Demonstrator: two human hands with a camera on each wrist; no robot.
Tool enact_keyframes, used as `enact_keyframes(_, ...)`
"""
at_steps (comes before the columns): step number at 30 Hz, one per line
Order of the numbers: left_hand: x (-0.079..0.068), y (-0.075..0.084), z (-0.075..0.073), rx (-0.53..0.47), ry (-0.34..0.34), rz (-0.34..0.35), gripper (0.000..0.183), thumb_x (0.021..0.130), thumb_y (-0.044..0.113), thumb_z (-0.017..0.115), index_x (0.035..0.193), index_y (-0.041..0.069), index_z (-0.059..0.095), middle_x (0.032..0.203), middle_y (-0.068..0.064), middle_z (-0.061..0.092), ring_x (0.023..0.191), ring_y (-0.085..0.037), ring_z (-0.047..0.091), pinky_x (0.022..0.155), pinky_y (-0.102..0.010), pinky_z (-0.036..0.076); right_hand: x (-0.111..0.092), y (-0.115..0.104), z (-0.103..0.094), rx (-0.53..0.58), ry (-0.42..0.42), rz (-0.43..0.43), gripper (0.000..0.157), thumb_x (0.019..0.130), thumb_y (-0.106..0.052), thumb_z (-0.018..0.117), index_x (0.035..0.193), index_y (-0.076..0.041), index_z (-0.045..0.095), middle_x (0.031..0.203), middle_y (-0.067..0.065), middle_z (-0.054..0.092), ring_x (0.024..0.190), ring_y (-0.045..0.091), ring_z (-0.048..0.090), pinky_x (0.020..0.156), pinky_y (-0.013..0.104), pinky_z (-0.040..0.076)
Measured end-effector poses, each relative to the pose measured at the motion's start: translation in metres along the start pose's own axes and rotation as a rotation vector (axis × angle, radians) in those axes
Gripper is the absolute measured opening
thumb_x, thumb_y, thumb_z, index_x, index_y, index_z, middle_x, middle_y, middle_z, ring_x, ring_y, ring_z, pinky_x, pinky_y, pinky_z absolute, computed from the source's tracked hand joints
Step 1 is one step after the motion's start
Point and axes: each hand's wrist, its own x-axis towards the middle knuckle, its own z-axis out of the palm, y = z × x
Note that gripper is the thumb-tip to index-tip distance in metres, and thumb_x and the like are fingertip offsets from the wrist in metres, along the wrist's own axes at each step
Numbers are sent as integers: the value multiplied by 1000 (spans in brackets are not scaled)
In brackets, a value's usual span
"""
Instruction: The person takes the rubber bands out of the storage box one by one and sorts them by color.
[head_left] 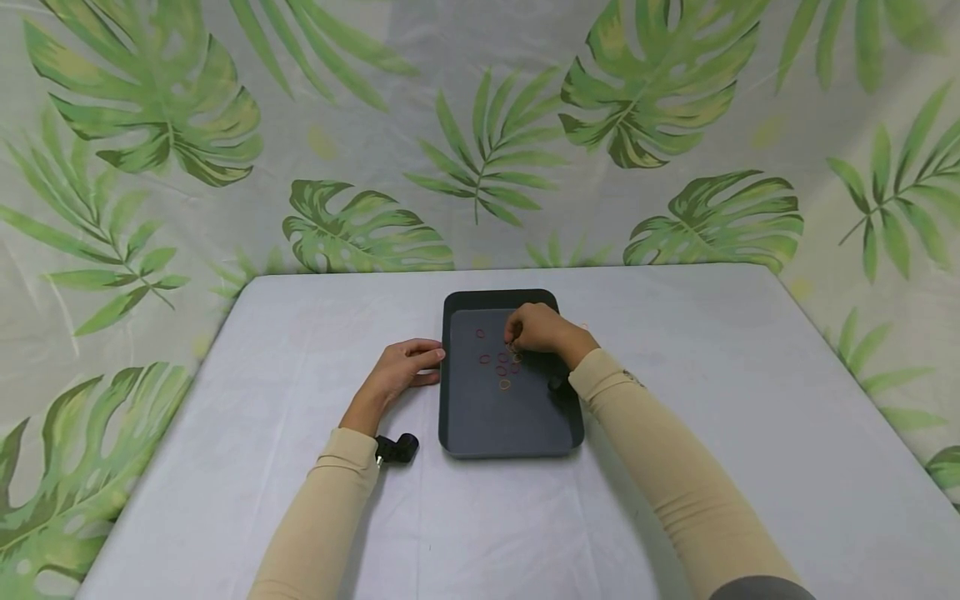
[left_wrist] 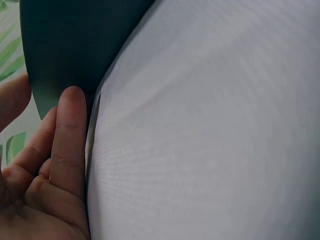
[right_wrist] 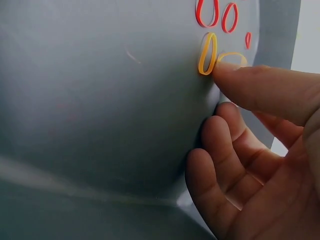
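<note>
Left hand (head_left: 405, 368) at nine o'clock, fingers spread against a dark grey tray (head_left: 517, 425), right hand (head_left: 542, 328) at one o'clock, fingers pinching a yellow rubber band (right_wrist: 233, 53), red rubber bands (right_wrist: 224, 18) nearby

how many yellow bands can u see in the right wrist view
2. One yellow band is beside the thumb tip of the right hand; the other yellow band is partly hidden behind that thumb. More may be hidden behind the hand.

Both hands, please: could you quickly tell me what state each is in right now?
Left hand: open, touching the side of the dark grey rectangular tray.
Right hand: closed, apparently pinching a thin yellow rubber band.
</note>
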Motion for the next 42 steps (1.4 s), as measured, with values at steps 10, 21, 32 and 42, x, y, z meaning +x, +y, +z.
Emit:
enact_keyframes(10, 2, 0, 1, 9, 7, -7, 38, 96, 15, 66, 131, 0, 61, 127, -15, 61, 86, -6, 68, 82, -25, 63, -1, -1, -1, 0, 3, -11, 7, 91, -10, 69, 84, -11, 73, 90, 5, 74, 77, 17, 62, 72, 30, 53)
enact_keyframes(21, 1, 0, -1, 8, -5, -5, 40, 96, 16, 66, 131, -1, 60, 130, -16, 60, 87, -7, 69, 83, -26, 63, -17, -14, -18, 46, 145, -125, 5, 92, -13, 70, 90, -13, 75, 106, 7, 70, 94, 23, 66, 80, 38, 57)
enact_keyframes(32, 2, -1, -1, 10, -5, -5, 40, 96, 16, 66, 132, -1, 60, 129, -16, 61, 87, -6, 69, 83, -26, 63, -51, -6, -34, 100, 263, -229, 8, 91, -20, 73, 94, -13, 73, 100, 3, 67, 88, 19, 60, 79, 37, 54)
enact_keyframes(42, 1, 0, 0, 0, 3, -17, 38, 96, 15, 66, 130, 0, 61, 128, -15, 61, 89, -5, 67, 83, -25, 63, -84, 18, -45, 109, 339, -269, 5, 91, -18, 73, 93, -13, 73, 99, -2, 67, 85, 14, 58, 75, 31, 56)
